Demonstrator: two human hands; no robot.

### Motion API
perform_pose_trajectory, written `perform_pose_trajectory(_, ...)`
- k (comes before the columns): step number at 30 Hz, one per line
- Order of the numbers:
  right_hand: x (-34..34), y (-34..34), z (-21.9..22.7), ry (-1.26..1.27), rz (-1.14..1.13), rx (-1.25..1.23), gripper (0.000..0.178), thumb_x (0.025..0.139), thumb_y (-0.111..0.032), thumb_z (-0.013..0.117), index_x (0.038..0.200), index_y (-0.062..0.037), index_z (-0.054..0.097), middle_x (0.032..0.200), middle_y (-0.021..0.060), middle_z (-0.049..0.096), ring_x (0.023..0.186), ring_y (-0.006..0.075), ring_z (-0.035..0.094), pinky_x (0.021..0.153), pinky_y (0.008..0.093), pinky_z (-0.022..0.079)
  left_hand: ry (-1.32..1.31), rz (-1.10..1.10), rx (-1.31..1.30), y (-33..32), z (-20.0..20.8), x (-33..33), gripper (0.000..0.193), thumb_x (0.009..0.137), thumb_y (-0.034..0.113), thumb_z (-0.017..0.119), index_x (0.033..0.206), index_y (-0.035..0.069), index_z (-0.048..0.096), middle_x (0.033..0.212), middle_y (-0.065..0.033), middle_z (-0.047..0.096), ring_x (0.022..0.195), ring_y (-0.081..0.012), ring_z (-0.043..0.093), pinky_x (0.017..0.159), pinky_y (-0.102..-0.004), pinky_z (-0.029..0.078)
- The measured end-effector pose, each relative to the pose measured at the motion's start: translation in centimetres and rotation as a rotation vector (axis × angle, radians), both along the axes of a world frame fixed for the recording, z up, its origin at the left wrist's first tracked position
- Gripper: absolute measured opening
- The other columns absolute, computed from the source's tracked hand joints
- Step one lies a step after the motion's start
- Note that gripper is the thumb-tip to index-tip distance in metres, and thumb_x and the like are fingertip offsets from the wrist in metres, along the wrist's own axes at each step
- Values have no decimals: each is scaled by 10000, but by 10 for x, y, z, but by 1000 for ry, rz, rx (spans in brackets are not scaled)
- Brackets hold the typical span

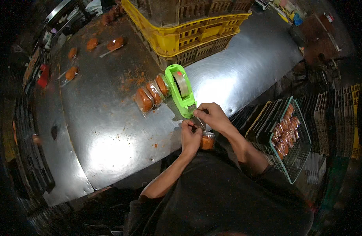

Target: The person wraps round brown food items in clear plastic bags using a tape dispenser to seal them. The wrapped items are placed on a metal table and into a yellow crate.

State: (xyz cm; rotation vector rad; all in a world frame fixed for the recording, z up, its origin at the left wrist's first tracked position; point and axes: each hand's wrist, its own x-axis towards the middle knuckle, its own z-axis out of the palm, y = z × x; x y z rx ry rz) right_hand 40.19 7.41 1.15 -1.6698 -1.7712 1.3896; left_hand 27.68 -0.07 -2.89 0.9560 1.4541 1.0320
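Observation:
A lime-green tape dispenser (175,84) with a roll of clear tape (182,83) lies on the metal table, its cutter end towards me. My right hand (213,117) is closed at that end, thumb and forefinger pinching what looks like a thin strip of the tape. Just left of it and nearer, my left hand (191,138) is closed on the gathered neck of a clear bag. An orange-brown piece of food in this bag (207,141) hangs at the table's edge, partly hidden by the hand. Left of the dispenser, several similar bagged pieces (144,100) lie in a row touching.
Stacked yellow and brown crates (208,33) stand behind the dispenser. More orange-brown pieces (115,43) lie scattered at the far left of the table (102,118), among orange crumbs. To my right, a green-rimmed basket (302,157) holds several bagged pieces, beside stacked dark crates (326,122).

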Motion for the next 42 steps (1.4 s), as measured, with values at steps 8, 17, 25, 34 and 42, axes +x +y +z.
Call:
perform_pose_trajectory(8, -18, 13, 9, -456, 117, 306, 285, 835, -312, 650, 857, -29, 680, 863, 164, 663, 799, 342, 644, 718, 435, 499, -77, 42, -47, 9, -2, -6, 256, 778, -25, 605, 940, 32, 416, 835, -57, 502, 791, -141, 515, 724, -283, 443)
perform_pose_trajectory(17, -1, -4, -38, -416, 344, 121, 292, 904, -260, 614, 815, 16, 640, 690, 145, 624, 623, 225, 623, 583, 361, 487, -158, 81, 92, 20, 7, -45, 267, 781, 4, 622, 938, 38, 409, 817, -28, 494, 758, -106, 487, 704, -265, 446)
perform_pose_trajectory(25, -84, -43, 16, 628, -259, -356, 168, 965, -130, 511, 1106, -39, 518, 1021, 88, 615, 895, 157, 593, 759, 275, 489, -381, 383, 329, 31, 46, -107, 210, 880, 69, 635, 954, 52, 440, 833, 7, 495, 811, -100, 509, 770, -251, 451)
perform_pose_trajectory(34, -130, 1, 57, 447, -180, 152, 181, 950, -107, 549, 1111, -24, 543, 1097, 78, 593, 1044, 158, 563, 920, 308, 437, -231, 267, 129, 43, 48, -215, 478, 916, 259, 635, 1277, -18, 488, 1200, -131, 597, 1124, -185, 558, 977, -341, 426)
perform_pose_trajectory(42, -109, 10, 44, 430, -236, 165, 163, 955, -123, 539, 1083, -21, 551, 1026, 89, 605, 920, 181, 620, 848, 316, 483, 71, 22, -115, 82, -2, -211, 927, 874, 696, 441, 1438, -31, 324, 1532, -262, 165, 1442, -371, 78, 1153, -488, 111)
